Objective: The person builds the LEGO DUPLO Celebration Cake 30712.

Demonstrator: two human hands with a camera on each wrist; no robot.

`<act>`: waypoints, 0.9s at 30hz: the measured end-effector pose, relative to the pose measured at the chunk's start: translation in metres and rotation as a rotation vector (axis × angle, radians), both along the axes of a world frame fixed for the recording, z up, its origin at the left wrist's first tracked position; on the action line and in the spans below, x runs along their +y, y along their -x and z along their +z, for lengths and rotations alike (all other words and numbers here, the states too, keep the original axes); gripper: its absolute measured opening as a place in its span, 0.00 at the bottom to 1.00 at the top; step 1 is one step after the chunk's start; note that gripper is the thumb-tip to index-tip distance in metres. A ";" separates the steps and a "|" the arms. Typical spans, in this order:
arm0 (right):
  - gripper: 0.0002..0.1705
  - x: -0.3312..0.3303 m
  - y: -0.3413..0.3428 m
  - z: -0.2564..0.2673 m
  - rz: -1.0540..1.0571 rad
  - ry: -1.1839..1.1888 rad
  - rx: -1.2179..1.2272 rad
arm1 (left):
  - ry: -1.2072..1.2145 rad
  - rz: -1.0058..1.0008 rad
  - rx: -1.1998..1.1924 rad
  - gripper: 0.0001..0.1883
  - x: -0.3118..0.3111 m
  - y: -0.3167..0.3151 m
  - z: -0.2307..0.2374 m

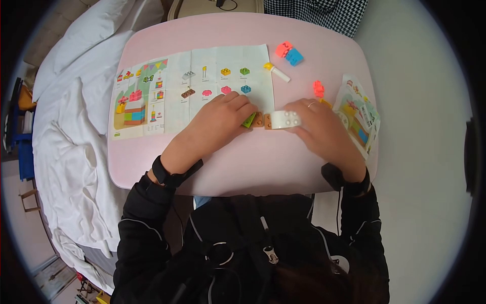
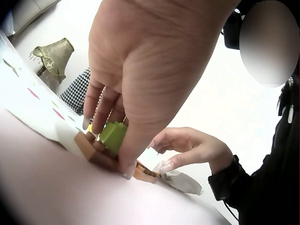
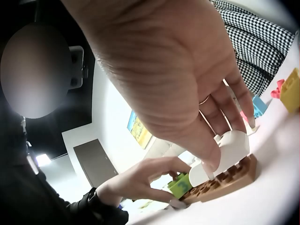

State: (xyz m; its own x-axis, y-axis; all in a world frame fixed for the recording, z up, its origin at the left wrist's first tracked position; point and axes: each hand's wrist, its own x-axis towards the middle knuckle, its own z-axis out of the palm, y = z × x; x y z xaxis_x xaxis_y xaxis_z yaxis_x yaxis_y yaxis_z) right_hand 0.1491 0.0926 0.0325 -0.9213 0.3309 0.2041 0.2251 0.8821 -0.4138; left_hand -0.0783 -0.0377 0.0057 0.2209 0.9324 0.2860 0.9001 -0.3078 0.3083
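My left hand (image 1: pixel 218 114) grips a green building block (image 2: pixel 112 136), which sits on a brown block (image 2: pixel 92 151), with the thumb down along the near side. In my right hand (image 1: pixel 317 124) is a white curved block (image 1: pixel 285 119), pinched between thumb and fingers. It lies over a second brown block (image 1: pixel 268 121), whose studs show under the white one in the right wrist view. Between the two brown blocks runs a narrow gap in the head view. My left fingers hide much of the green block from above.
An instruction sheet (image 1: pixel 177 109) lies under my left hand. Farther back are joined coral and blue blocks (image 1: pixel 292 57) and a white candle piece with yellow tip (image 1: pixel 279 74). Coral flower pieces (image 1: pixel 318 88) and a printed bag (image 1: pixel 360 109) lie at right on the pink table (image 1: pixel 228 175).
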 end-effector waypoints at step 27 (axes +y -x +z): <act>0.19 -0.020 -0.023 -0.002 -0.030 0.243 -0.002 | 0.021 0.118 -0.139 0.21 -0.021 -0.007 0.001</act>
State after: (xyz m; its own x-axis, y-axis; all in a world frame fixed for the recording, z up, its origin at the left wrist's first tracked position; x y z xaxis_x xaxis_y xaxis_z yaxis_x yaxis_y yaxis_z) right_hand 0.1719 0.0722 0.0302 -0.9106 0.3974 0.1137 0.2506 0.7495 -0.6127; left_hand -0.0712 -0.0585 0.0063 0.0690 0.9557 0.2860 0.8780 -0.1943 0.4374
